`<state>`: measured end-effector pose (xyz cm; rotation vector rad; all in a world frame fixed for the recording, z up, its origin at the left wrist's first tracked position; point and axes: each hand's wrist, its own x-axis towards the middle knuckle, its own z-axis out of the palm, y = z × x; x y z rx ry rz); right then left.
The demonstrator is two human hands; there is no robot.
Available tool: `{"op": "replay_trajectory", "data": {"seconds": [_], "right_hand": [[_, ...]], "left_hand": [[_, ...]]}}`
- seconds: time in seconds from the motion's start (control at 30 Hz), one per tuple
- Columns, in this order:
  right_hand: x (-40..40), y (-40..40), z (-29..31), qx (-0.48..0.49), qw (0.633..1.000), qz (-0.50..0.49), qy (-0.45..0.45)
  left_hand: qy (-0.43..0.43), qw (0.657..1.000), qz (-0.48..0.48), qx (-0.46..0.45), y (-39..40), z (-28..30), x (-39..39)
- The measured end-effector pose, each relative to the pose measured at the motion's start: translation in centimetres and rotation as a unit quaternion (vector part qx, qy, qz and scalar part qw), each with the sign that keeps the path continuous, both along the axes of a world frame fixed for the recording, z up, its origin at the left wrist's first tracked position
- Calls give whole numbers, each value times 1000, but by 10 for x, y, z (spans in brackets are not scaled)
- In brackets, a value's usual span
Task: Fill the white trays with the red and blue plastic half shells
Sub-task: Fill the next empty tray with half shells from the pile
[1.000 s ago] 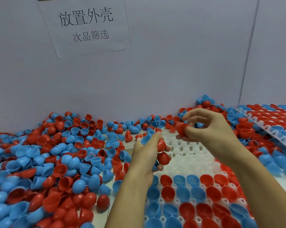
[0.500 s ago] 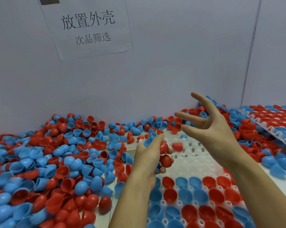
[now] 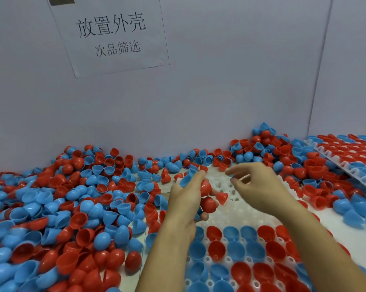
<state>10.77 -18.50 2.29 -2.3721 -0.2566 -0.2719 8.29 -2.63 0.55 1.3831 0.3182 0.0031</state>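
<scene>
Bare forearms (no sleeves), ringless hands

Red and blue shells (image 3: 89, 207), white tray (image 3: 224, 192)

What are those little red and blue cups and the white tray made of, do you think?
The red and blue half shells look like thin moulded plastic: smooth, slightly glossy, with soft highlights on their domes. The white tray seems to be plastic too, paler and somewhat translucent, formed into rows of round sockets. That is only how it looks.
</scene>
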Motion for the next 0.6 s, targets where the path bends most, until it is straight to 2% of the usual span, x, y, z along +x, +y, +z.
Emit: {"op": "replay_trajectory", "data": {"seconds": [0.17, 0.27, 0.37, 0.47, 0.6], "right_hand": [[1, 24, -19, -189, 978, 37, 81], [1, 28, -23, -208, 977, 15, 46], [2, 25, -19, -162, 987, -1, 9], [1, 21, -10, -37, 999, 12, -19], [-4, 19, 2, 101, 993, 40, -53]], "left_hand": [[-2, 1000, 15, 1, 0, 0, 0], [-3, 1000, 11, 8, -1, -1, 1], [-6, 1000, 6, 6, 0, -1, 1], [-4, 1000, 6, 6, 0, -1, 0], [-10, 1000, 4, 6, -1, 0, -1]]}}
